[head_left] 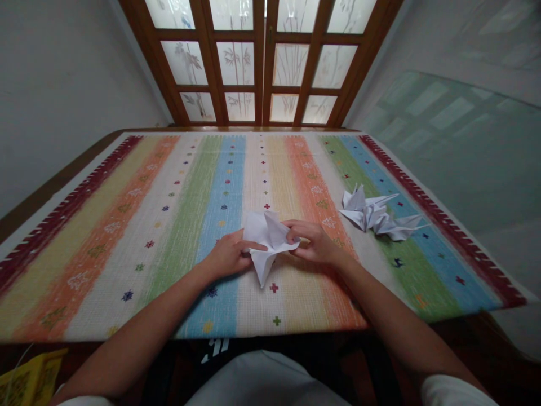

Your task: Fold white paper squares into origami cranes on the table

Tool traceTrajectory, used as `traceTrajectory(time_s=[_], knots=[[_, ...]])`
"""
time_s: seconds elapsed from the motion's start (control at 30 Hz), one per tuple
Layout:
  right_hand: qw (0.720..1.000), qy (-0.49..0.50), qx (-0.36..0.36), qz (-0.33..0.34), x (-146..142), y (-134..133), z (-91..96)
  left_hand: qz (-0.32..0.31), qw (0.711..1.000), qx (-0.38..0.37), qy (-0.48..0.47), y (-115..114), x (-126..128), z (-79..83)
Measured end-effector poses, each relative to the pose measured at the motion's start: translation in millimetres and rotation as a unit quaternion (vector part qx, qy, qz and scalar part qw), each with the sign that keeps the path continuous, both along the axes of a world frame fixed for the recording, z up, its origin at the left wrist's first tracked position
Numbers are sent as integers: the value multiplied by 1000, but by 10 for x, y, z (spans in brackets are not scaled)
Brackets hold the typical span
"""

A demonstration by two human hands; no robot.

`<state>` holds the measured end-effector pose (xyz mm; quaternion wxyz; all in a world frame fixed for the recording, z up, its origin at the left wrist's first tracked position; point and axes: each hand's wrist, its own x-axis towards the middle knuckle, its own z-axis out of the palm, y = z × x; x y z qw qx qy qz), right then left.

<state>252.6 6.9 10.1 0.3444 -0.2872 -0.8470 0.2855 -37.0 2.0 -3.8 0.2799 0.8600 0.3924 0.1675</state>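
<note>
A partly folded piece of white paper (266, 239) lies on the striped tablecloth (169, 214), its point aimed toward me. My left hand (230, 255) presses on its left side, one finger stretched across the fold and the rest curled. On the paper's right edge, my right hand (313, 241) pinches a flap with bent fingers. Both hands rest on the cloth near the table's front middle.
Two finished white paper cranes (376, 215) sit on the cloth to the right of my hands. Beyond the table's far edge stands a wooden door with frosted glass panes (262, 62). A yellow object (29, 378) shows at the lower left, below the table.
</note>
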Motion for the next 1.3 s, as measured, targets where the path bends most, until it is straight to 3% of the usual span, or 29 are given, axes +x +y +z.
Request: traceTrajectory(time_s=[0.23,0.47,0.6,0.67,0.9,1.07,1.17,1.23,1.3], knots=[[999,20,-12,-34,-24,18,-24,-14,996,-29,-82,25,11,6],[968,95,-189,-132,-80,56,-128,44,987,-80,-129,33,55,26],[944,154,-276,-93,-157,47,-203,128,971,-116,-166,53,80,-12],[938,157,-299,-78,-192,37,-224,140,955,-145,-219,58,99,-34],[949,141,-266,-94,-206,57,-217,67,924,-204,-315,-11,143,2],[922,148,-356,-39,-193,45,-195,27,920,-222,-322,-41,114,-3],[913,164,-372,-41,-201,22,-181,26,904,-235,-356,-5,77,-43],[922,151,-350,-62,-201,12,-163,34,884,-271,-380,24,63,-59],[944,102,-300,-88,-193,9,-137,60,882,-280,-374,40,70,-54]])
